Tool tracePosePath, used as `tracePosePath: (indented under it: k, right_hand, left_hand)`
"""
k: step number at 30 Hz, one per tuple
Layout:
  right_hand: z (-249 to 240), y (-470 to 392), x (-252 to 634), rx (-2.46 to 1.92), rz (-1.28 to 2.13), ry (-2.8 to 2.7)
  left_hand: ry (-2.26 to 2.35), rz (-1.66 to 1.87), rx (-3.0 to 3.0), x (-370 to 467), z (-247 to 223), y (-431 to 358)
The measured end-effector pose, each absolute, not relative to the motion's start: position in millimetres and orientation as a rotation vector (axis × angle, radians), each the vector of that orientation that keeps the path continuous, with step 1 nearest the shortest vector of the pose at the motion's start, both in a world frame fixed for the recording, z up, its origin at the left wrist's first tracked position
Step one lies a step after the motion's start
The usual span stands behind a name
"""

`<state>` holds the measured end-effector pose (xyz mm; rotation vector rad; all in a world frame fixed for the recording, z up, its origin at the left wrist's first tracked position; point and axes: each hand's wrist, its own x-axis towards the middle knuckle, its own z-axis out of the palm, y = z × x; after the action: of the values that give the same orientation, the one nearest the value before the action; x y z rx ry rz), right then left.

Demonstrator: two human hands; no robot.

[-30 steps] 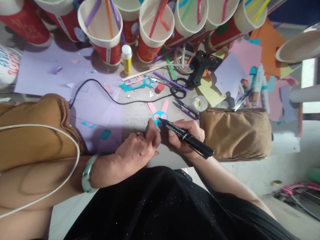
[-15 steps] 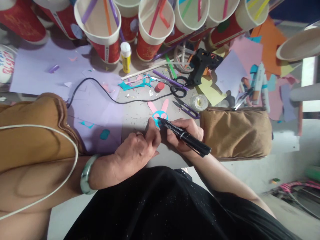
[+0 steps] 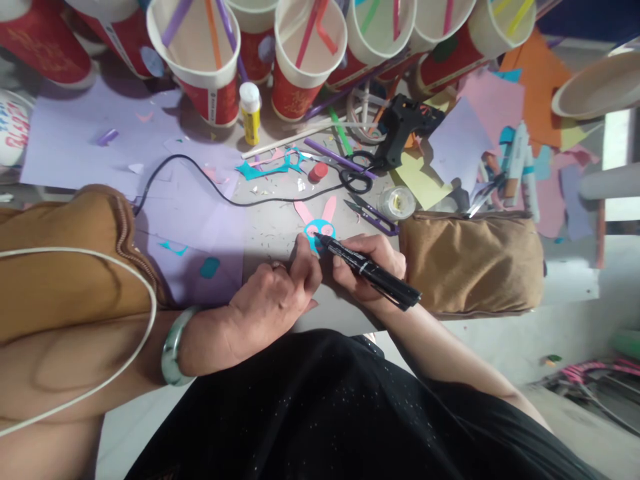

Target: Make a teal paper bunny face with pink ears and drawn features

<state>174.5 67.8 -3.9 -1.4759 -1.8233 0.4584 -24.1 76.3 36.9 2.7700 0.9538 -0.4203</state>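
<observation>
A blue paper rabbit face [image 3: 313, 225] with pink ears and pink eye patches lies flat on the grey table. My right hand [image 3: 367, 267] is closed around a black marker pen [image 3: 373, 273], its tip at the left pink eye patch. With fingers curled, my left hand [image 3: 280, 293] presses the rabbit's lower left edge down. Part of the face is hidden by fingers and pen. Just beyond it lie purple-handled snips [image 3: 373, 217], a small clear round tub [image 3: 397, 203], a red cap [image 3: 318, 172] and black-handled scissors [image 3: 356, 180].
Red paper cups [image 3: 210, 100] with straws line the far side, beside a glue stick [image 3: 250, 115]. A black glue gun [image 3: 403, 130] trails its cord leftward. Brown pouches flank my hands, the right one [image 3: 470, 267] close by. Purple paper [image 3: 195, 200] and coloured scraps lie around.
The marker tip has shifted very slightly on the left eye patch. Both hands keep their places, and the whole view has moved a little.
</observation>
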Motion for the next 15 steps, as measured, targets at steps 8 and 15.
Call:
tracePosePath:
  k: [8,15]
  right_hand:
    - [-7.0,68.4,174.8,-1.417,0.382,-1.783]
    - [-8.9,69.6,181.1,-1.413,0.314,-1.813]
  left_hand:
    - [0.939,-0.458,2.791,-23.8,37.9,76.8]
    - [0.949,-0.457,2.807,-23.8,36.8,76.4]
